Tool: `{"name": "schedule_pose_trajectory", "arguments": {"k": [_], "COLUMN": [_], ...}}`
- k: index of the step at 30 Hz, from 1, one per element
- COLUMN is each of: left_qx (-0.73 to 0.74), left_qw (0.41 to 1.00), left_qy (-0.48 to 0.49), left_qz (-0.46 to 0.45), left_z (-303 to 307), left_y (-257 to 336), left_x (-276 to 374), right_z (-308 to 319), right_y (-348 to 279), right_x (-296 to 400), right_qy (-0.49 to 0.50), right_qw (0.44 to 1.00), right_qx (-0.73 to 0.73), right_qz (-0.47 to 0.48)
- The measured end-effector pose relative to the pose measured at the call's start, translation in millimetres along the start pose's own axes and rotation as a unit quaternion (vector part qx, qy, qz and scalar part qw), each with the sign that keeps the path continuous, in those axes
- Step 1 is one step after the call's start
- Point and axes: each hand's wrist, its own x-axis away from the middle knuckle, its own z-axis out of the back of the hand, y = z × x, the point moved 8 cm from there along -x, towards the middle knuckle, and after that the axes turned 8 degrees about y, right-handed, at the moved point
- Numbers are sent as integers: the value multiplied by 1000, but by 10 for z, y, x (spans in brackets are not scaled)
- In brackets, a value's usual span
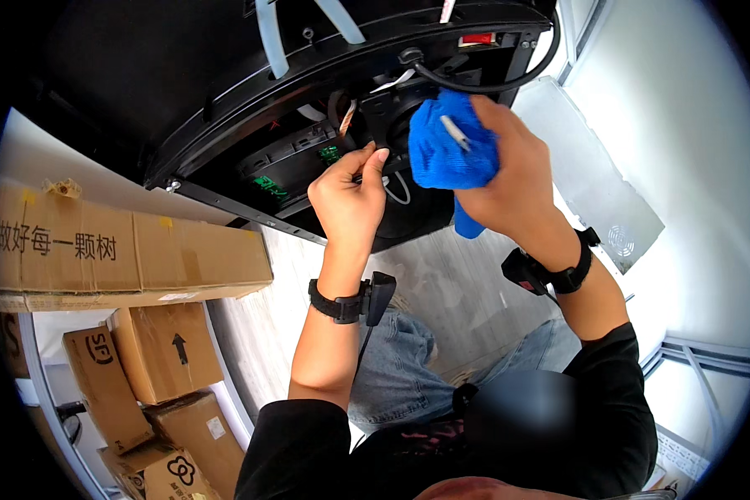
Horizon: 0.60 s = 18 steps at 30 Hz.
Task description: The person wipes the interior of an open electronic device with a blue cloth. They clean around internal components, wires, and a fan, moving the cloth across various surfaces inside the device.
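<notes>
My right hand (512, 169) grips a bunched blue cloth (450, 147) in front of the open back of a black cabinet (181, 150). A short pale, stick-like piece (455, 132) shows blurred against the cloth. My left hand (350, 194) reaches into the opening, thumb and forefinger nearly together. Beside its thumb loops a thin white cable (406, 190); whether the fingers pinch it is hidden. Green circuit boards (269, 186) sit inside, left of that hand. Above the cloth, a black power cord (494, 86) runs from a plug (410, 57) at the cabinet.
Two pale tubes or straps (272, 40) hang over the cabinet's upper edge, and a red switch (477, 39) sits at its right. A grey metal panel (590, 162) leans on the right. At left lie a long carton (194, 253) and several cardboard boxes (169, 356).
</notes>
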Motion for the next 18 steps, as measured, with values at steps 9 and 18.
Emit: {"name": "schedule_pose_trajectory", "arguments": {"k": [9, 18], "left_qx": [6, 14], "left_qw": [1000, 1000], "left_qy": [2, -19], "left_qz": [6, -9], "left_z": [5, 20], "left_y": [17, 6], "left_x": [-12, -1], "right_z": [96, -152], "right_y": [-137, -22], "right_x": [0, -25], "right_qy": [58, -37], "right_qw": [996, 996], "right_qx": [-37, 69], "right_qz": [55, 44]}}
